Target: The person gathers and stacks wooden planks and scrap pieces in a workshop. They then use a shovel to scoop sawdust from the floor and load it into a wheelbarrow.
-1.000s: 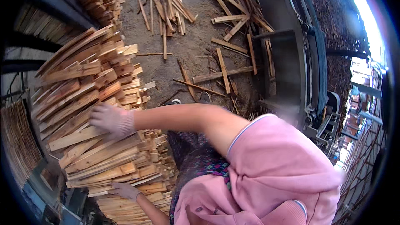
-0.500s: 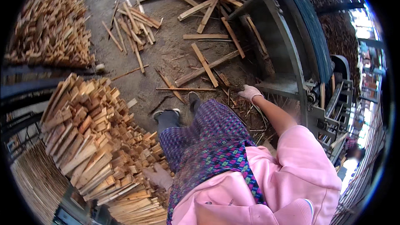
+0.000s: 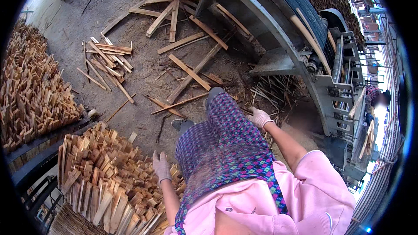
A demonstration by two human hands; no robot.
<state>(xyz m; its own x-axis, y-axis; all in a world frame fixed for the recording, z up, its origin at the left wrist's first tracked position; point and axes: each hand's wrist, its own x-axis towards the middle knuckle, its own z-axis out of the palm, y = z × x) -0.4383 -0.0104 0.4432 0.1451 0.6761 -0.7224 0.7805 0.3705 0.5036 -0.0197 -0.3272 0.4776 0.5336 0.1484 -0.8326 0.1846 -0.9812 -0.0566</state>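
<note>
My left hand (image 3: 162, 166), in a pale knit glove, is open with its fingers spread and nothing in it. It hovers beside the right edge of a big stack of short wooden strips (image 3: 100, 178). My right hand (image 3: 259, 118), gloved the same way, hangs by my right thigh with its fingers loosely apart; I see nothing in it. Below and beyond it, thin wood scraps (image 3: 272, 93) litter the ground under a grey metal machine frame (image 3: 278, 67). Ahead of my feet a long narrow board (image 3: 193, 76) lies crossed by a shorter slat (image 3: 189, 72).
A loose bundle of slats (image 3: 109, 56) lies on the dusty floor (image 3: 143, 56), and a heap of boards (image 3: 172, 6) sits farther off. Another large wood stack (image 3: 35, 87) stands at the left. Along the right runs a machine with a blue-green belt (image 3: 289, 2); a person (image 3: 373, 95) is beyond it.
My view has turned to the right and I have stepped forward. My left hand has lifted away from the wood stack, fingers spreading. My right hand has stayed low beside the machine.
</note>
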